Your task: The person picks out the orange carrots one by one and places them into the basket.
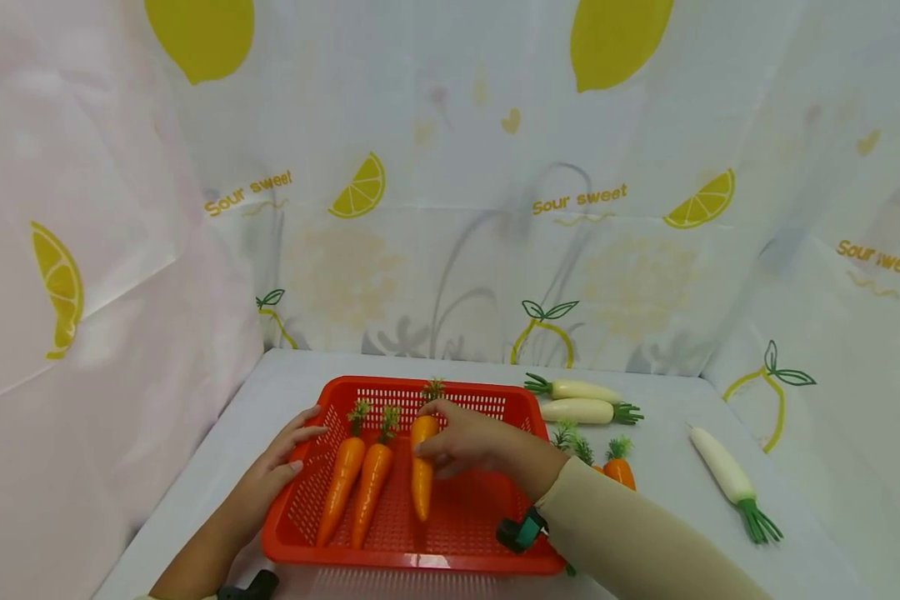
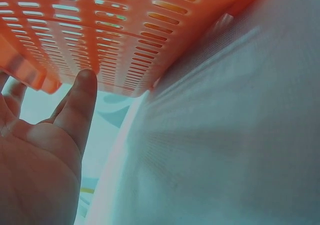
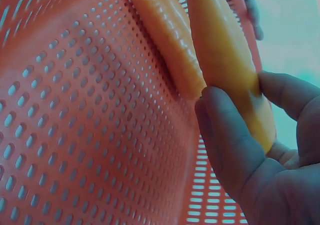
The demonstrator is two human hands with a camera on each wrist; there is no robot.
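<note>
My right hand (image 1: 461, 435) pinches an orange carrot (image 1: 422, 475) between thumb and fingers, over the inside of a red plastic basket (image 1: 420, 562). In the right wrist view the thumb and fingers press on both sides of that carrot (image 3: 225, 50). Two more carrots lie side by side in the basket's left half: one carrot (image 1: 341, 483) nearest the wall, another carrot (image 1: 372, 492) beside it. My left hand (image 1: 273, 467) rests on the basket's left rim with fingers extended; the left wrist view shows its thumb touching the slotted wall (image 2: 120, 40).
Right of the basket lie several carrots (image 1: 619, 472), partly hidden by my right arm. Behind them are two white radishes, one radish (image 1: 585, 390) behind the other radish (image 1: 579, 410). Another white radish (image 1: 722, 467) lies farther right. A lemon-print curtain (image 1: 450, 275) surrounds the white table.
</note>
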